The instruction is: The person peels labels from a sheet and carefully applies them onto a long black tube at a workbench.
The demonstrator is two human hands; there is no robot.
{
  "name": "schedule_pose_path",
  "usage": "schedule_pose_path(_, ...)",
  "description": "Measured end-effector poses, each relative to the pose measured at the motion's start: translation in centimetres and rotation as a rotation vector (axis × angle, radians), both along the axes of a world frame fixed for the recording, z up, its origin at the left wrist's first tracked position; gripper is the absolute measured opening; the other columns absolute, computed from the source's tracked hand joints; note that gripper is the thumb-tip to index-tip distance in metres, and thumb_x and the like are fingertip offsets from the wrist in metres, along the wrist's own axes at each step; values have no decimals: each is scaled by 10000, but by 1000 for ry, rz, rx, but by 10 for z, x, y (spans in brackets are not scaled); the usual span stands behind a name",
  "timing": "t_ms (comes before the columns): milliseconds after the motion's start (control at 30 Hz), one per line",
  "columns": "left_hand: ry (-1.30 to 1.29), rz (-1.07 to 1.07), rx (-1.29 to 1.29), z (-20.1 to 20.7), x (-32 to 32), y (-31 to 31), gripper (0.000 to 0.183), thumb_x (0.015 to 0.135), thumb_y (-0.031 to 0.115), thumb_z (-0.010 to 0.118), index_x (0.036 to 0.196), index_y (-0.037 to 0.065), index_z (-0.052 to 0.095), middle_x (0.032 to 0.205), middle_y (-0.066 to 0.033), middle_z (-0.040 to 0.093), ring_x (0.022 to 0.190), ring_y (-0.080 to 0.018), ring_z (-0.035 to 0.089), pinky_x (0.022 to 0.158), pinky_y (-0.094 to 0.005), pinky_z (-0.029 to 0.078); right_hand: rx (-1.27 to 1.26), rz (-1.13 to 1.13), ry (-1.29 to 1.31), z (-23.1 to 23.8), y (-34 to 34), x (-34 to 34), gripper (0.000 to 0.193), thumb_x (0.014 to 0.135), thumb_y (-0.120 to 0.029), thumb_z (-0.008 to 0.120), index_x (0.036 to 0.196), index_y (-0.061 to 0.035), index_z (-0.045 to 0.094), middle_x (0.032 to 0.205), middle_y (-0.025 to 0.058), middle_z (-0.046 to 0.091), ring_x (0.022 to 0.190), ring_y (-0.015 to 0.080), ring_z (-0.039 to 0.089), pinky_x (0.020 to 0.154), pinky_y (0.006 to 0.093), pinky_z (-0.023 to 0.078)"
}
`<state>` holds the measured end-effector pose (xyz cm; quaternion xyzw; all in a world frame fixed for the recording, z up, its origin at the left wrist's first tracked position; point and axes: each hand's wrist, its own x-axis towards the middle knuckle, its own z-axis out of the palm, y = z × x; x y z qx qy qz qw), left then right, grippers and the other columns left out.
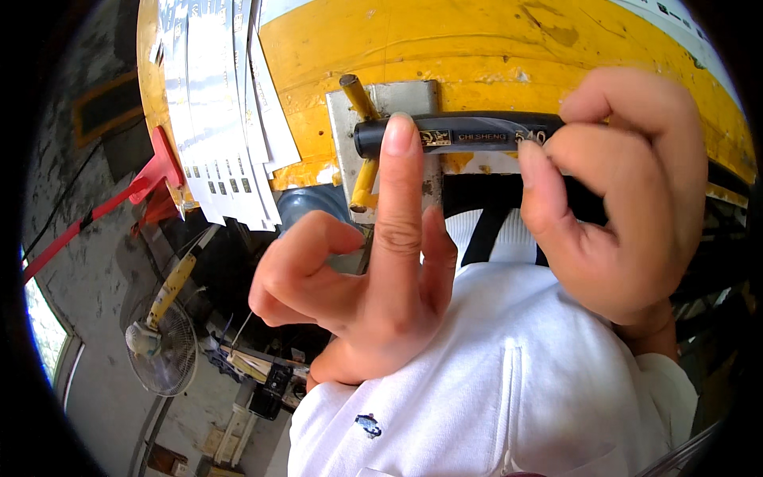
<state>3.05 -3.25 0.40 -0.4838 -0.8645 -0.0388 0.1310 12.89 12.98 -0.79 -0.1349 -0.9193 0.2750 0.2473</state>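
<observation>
Left hand [373, 290] presses its index on tube's [477, 135] left, other fingers curled free; right hand [628, 215] pinches tube's right, probably steadying it

Toward one o'clock, a glossy black rod [477, 131] bears a gold-edged patch and pale metallic characters. Beyond it, at twelve, the yellow tabletop [477, 48] shows brown scuffs and whitish chips. The plate [342, 119] is dull grey, its posts [364, 184] yellow with dark ends. Between ten and eleven, white sheets [214, 79] carry rows of dark squares. At five, the shirt [477, 358] is white.
</observation>
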Motion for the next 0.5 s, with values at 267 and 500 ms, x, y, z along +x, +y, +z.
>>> schedule_pose_path(267,-135,-46,128,-2,-9,1,466,807,112,714,1272,124,691,1074,-85,518,1046,-220,455,900,-357,333,200,150,142,-20,-11,6,386,653,54,819,997,-33,666,993,63,552,795,202,511,626,306,417)
schedule_pose_path(500,-184,-127,128,0,-17,5,343,879,130,658,1212,67,711,1205,-89,642,1129,-234,521,994,-356,373,207,152,150,-24,-21,0,268,680,-85,796,917,-60,676,861,17,580,719,174,507,617,320,376)
